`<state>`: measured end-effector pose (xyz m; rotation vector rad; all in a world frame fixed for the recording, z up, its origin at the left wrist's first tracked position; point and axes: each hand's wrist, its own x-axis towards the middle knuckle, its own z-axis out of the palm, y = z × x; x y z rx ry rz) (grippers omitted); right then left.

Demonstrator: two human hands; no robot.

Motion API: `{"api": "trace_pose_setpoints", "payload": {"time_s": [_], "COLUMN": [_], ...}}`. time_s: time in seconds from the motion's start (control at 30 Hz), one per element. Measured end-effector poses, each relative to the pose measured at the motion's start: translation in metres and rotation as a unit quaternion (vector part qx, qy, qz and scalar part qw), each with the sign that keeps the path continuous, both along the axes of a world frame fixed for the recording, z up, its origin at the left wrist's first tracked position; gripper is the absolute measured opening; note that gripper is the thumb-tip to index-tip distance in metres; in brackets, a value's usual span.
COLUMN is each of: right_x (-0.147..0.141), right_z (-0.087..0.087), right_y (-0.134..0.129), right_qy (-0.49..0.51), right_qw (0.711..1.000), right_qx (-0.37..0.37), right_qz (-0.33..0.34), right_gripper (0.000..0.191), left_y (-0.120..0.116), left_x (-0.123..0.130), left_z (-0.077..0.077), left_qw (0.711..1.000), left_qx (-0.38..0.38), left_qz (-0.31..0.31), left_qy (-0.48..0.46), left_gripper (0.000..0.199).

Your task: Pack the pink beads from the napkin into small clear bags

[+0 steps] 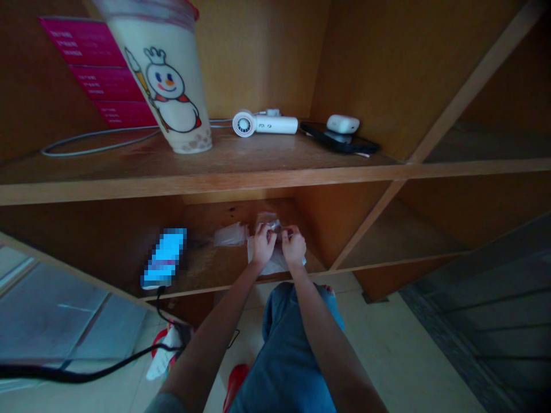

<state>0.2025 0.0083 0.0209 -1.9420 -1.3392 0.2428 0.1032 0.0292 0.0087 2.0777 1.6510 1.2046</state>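
Both hands are together on the lower shelf, over a white sheet (275, 264). My left hand (263, 244) has its fingers bent around a small clear plastic packet (267, 218). Close beside it on the right, my right hand (294, 246) pinches at the same packet with curled fingers. What lies between the fingertips is small and dark, too blurred to name. Another clear plastic bag (231, 234) lies on the shelf to the left of my hands.
A phone (165, 258) with a cable stands left on the lower shelf (198, 275). Above are a large drink cup (172, 86), a white handheld fan (275, 124), a white case (343, 124) on a black object, and a pink card (92, 49). A wooden divider (365, 226) rises at the right.
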Motion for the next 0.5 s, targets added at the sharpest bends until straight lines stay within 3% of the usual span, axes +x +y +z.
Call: {"api": "trace_pose_setpoints", "payload": {"time_s": [0.2, 0.5], "right_x": [0.0053, 0.0071], "right_z": [-0.001, -0.0053], "right_y": [0.0009, 0.0041], "right_qy": [0.012, 0.06], "right_qw": [1.0, 0.991], "right_qx": [-0.005, 0.109], "right_qz": [-0.026, 0.057], "right_gripper": [0.022, 0.017], "left_y": [0.001, 0.0016], "left_x": [-0.0008, -0.0008], "left_z": [-0.001, -0.0018], "left_qw": [0.999, 0.998], "left_qx": [0.022, 0.039], "left_qz": [-0.01, -0.021], "left_qy": [-0.026, -0.05], "left_gripper": [0.008, 0.01]}}
